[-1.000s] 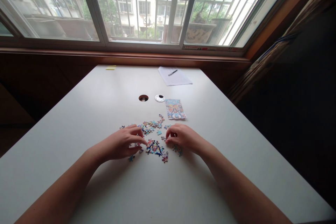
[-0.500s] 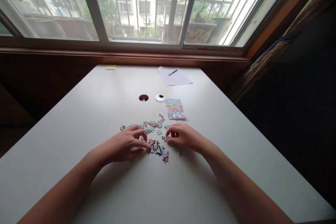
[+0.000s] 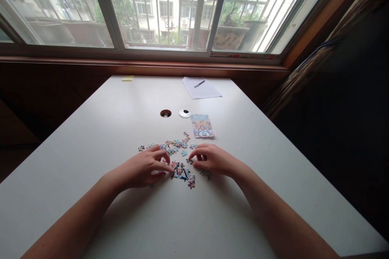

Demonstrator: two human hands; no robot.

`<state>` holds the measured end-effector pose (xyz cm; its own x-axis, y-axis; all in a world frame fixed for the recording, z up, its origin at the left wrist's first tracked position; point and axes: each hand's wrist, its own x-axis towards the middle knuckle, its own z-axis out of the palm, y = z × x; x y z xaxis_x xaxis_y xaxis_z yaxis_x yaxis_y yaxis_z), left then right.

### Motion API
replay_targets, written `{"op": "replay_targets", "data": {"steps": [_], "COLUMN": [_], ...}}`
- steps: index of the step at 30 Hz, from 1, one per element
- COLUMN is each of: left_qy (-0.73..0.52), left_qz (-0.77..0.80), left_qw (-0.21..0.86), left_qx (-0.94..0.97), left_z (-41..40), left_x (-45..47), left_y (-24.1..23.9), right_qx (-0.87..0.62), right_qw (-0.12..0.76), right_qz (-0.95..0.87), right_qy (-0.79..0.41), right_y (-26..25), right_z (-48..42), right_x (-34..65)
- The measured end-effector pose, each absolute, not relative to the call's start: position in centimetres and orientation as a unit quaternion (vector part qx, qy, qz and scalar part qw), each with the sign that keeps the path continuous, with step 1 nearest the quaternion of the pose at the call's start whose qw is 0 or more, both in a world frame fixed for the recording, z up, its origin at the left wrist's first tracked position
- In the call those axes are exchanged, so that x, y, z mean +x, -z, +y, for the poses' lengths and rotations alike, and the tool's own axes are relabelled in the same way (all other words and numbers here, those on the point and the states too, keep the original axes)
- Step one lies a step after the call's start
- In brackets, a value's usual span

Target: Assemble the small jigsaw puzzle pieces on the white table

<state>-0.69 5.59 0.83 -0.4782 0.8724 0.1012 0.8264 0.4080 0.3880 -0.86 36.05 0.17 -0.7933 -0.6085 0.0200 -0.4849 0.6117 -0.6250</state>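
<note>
A small joined section of jigsaw puzzle [image 3: 180,171] with dark blue zigzag lines lies flat on the white table. My left hand [image 3: 150,166] is beside it, fingers bent and apart, the index fingertip at its left edge. On the other side, my right hand [image 3: 214,157] reaches a loose puzzle piece [image 3: 189,161] with its index fingertip; the thumb is apart from that finger. A pinkish cluster of pieces [image 3: 191,181] is at the section's lower right. Some pieces [image 3: 206,175] show below my right hand, partly in shadow.
Beyond my hands lies a spread of loose puzzle pieces [image 3: 174,144]. A colourful picture sheet [image 3: 202,126] lies past them. Farther off are a round hole [image 3: 165,113], a silver ring cover [image 3: 184,113], papers [image 3: 203,91] with a pen [image 3: 199,83], and yellow strips [image 3: 127,78].
My right index finger has stretched left onto the loose piece, which seems slightly shifted. The left hand and the joined section stay in place.
</note>
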Motion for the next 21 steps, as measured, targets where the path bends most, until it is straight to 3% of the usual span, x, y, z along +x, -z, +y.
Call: {"op": "replay_targets", "data": {"steps": [21], "left_qy": [-0.191], "left_qz": [0.834], "left_qw": [0.044], "left_qx": [0.516], "left_z": [5.73], "left_x": [-0.41], "left_y": [-0.82], "right_qx": [-0.317], "right_qw": [0.089], "right_qz": [0.890], "right_qy": [0.315], "right_y": [-0.14], "right_z": [35.71], "right_x": [-1.03]}}
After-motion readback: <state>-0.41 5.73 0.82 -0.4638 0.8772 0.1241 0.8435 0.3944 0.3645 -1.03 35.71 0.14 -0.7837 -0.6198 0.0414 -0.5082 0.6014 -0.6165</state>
